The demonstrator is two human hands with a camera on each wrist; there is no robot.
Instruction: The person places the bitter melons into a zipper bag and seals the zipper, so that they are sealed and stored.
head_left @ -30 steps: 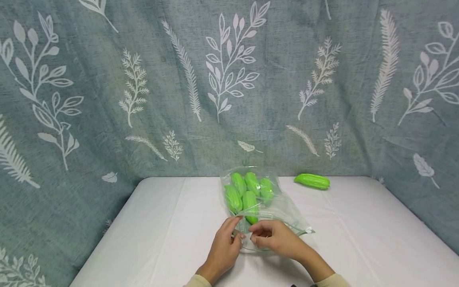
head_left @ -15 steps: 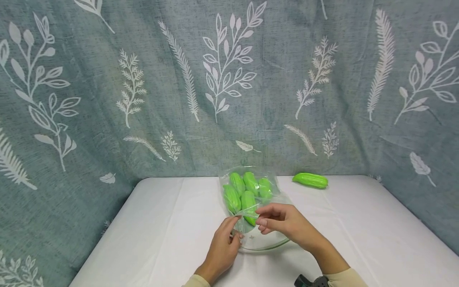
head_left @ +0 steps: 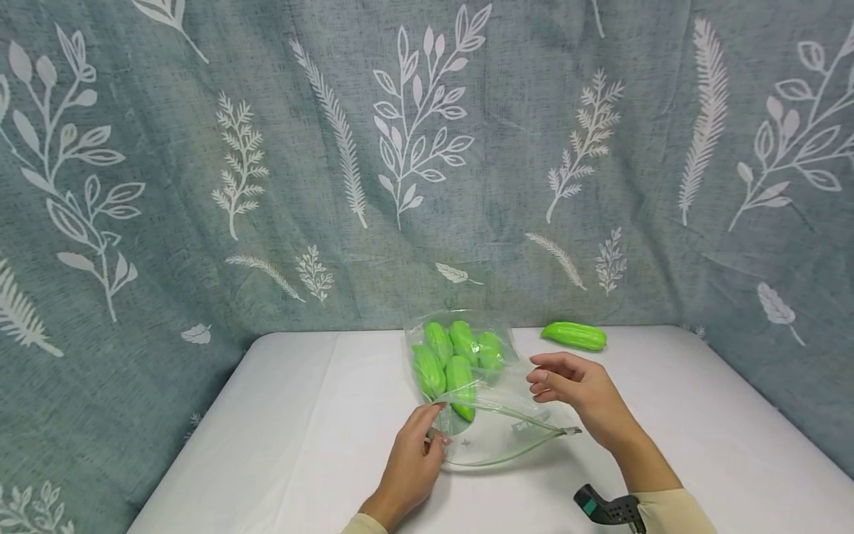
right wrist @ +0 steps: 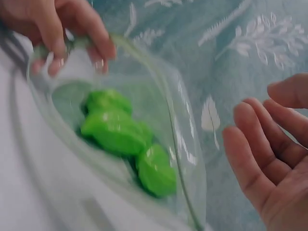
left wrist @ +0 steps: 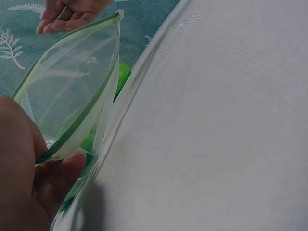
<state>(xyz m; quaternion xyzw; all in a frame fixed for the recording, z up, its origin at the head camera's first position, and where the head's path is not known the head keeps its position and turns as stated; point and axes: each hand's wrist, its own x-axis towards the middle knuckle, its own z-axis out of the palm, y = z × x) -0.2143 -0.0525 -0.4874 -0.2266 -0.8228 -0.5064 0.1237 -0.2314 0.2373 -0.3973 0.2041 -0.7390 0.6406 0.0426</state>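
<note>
A clear zip bag (head_left: 514, 445) with a green-edged mouth lies on the table. Several bright green, ridged gourd-like vegetables (head_left: 460, 374) are inside it. My left hand (head_left: 410, 460) pinches the left end of the mouth between thumb and fingers. In the left wrist view, the bag's green rim (left wrist: 91, 110) spreads into a wide gap. My right hand (head_left: 577, 397) is raised to the right of the bag, apart from it, holding nothing; its fingers (right wrist: 248, 115) are loosely bent in the right wrist view. Another green gourd-like vegetable (head_left: 575, 336) lies outside the bag at the back right.
A white cloth (head_left: 320, 445) covers the table. Behind and at both sides hangs a blue-green curtain (head_left: 494, 185) with white leaf prints, meeting the table's back edge. A black strapped device (head_left: 610, 510) sits on my right wrist.
My right hand has left the bag's mouth and moved right and upward. The mouth now gapes toward its right end. My left hand keeps its grip, and the vegetables stay in place.
</note>
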